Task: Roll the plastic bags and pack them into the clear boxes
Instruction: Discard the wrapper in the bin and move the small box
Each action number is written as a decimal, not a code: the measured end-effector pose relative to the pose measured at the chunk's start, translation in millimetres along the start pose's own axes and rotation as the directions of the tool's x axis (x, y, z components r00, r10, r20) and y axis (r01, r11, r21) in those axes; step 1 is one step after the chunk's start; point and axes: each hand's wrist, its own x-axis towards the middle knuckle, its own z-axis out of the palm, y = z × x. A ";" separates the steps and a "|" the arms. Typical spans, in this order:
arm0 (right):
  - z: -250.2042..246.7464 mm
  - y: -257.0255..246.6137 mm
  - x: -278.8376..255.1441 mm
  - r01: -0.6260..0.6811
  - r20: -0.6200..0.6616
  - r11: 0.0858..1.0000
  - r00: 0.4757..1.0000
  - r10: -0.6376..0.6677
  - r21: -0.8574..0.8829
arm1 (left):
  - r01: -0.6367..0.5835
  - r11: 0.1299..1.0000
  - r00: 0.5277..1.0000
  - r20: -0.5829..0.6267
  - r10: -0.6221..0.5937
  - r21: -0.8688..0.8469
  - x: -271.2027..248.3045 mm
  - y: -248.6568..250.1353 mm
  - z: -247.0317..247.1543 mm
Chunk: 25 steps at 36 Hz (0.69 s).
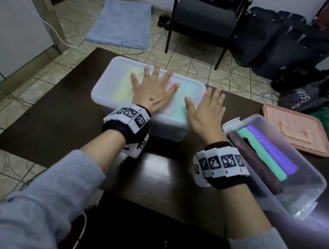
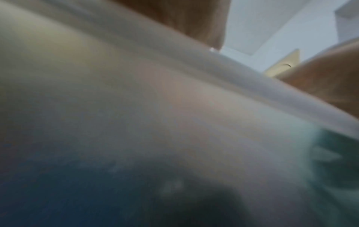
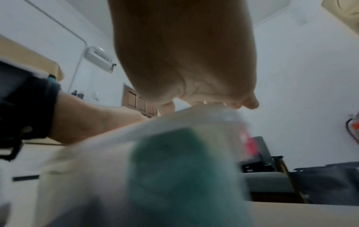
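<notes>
I see two clear boxes on the dark table (image 1: 156, 174). The closed box (image 1: 122, 106) lies ahead of me with its frosted white lid (image 1: 114, 73) on; through the lid I make out soft bands of yellow, pink and mint from the rolled bags (image 1: 188, 91) packed inside. The open box (image 1: 310, 183) sits to the right, angled, just beside the closed one. In it lie three rolled bags side by side along its length: a dark maroon roll (image 1: 254, 160), a mint roll (image 1: 264, 155) and a purple roll (image 1: 273, 150).
</notes>
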 end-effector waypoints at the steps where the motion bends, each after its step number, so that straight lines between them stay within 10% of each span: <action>1: 0.3 -8.0 -1.8 0.044 -0.037 0.999 0.998 -0.045 -0.027 | 0.011 0.990 0.997 -0.077 -0.022 -0.141 -1.5 -1.5 -3.6; 5: 7.2 -42.3 -2.2 0.158 0.032 0.982 0.987 -0.155 -0.104 | 0.053 0.937 0.895 -0.399 -0.197 -0.345 -6.1 -25.4 -25.3; 10: 21.7 -76.8 10.8 0.208 0.146 0.970 0.971 -0.189 -0.128 | 0.284 0.929 0.825 -0.434 -0.362 -0.237 -11.3 -76.0 -44.3; 25: 55.6 -108.8 32.0 0.196 0.253 0.940 0.959 -0.125 -0.279 | 0.515 0.161 0.603 0.221 -0.767 -0.842 -27.6 -103.8 -37.1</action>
